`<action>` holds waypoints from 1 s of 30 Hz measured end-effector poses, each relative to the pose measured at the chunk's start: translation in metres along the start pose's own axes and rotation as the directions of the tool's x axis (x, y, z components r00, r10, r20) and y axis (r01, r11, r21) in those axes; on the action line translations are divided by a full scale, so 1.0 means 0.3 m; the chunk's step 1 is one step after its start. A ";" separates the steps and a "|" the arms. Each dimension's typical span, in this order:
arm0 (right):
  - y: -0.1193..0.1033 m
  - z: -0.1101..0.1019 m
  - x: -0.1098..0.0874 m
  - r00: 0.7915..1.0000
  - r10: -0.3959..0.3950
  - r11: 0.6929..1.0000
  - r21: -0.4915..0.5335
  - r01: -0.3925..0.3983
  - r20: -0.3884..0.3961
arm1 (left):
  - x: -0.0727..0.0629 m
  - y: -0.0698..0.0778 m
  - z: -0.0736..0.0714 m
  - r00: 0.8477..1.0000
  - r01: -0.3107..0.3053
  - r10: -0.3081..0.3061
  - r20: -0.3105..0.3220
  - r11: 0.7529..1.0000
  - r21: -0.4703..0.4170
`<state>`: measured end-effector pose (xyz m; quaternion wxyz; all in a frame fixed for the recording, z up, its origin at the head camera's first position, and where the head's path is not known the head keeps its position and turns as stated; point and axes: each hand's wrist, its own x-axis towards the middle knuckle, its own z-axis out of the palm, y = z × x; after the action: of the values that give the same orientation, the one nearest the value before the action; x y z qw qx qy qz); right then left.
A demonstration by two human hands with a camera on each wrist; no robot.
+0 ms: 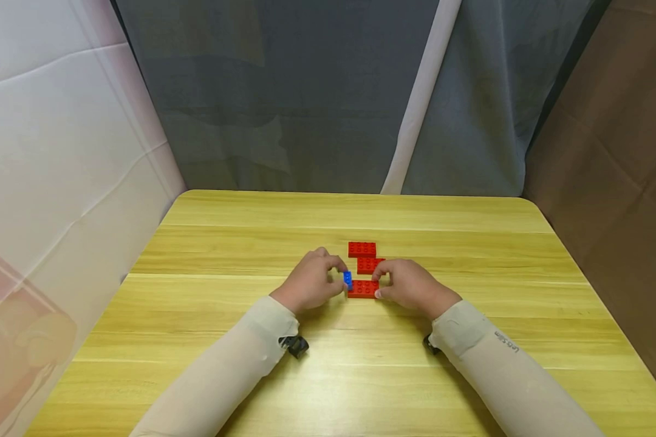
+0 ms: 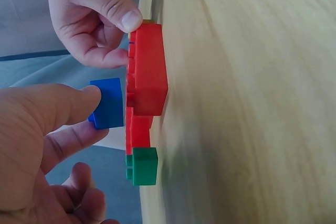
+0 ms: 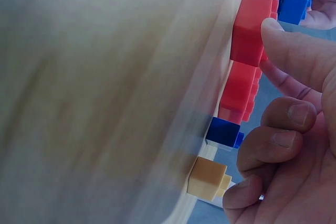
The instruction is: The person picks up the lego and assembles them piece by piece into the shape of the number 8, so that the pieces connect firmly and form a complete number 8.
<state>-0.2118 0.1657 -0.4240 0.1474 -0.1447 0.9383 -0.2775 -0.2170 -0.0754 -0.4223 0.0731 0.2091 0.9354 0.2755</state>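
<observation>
My left hand (image 1: 309, 281) pinches a small blue toy building brick (image 1: 347, 278) between thumb and finger. It hovers above the left end of the nearest red brick (image 1: 364, 290), and in the left wrist view a narrow gap parts the blue brick (image 2: 109, 103) from the red one's studs. With thumb and finger, my right hand (image 1: 412, 284) grips the right end of that red brick, which lies flat on the table, studs up. The right wrist view shows the thumb against the side of the red brick (image 3: 252, 22).
Behind lie two more red bricks, a middle one (image 1: 366, 266) and a far one (image 1: 362, 249), on the wooden table (image 1: 317, 376). The wrist views add a green brick (image 2: 145, 166), a dark blue brick (image 3: 223, 131) and a yellow brick (image 3: 206, 178), hidden from the head view.
</observation>
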 end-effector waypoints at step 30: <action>0.002 -0.001 -0.002 1.000 -0.014 1.000 0.021 0.014 0.002 | 0.018 0.011 0.015 0.999 -0.011 0.012 0.038 1.000 -0.028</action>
<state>-0.2114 0.1665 -0.4241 0.1477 -0.1500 0.9341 -0.2883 -0.2195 -0.0686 -0.4244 0.0923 0.2185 0.9287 0.2849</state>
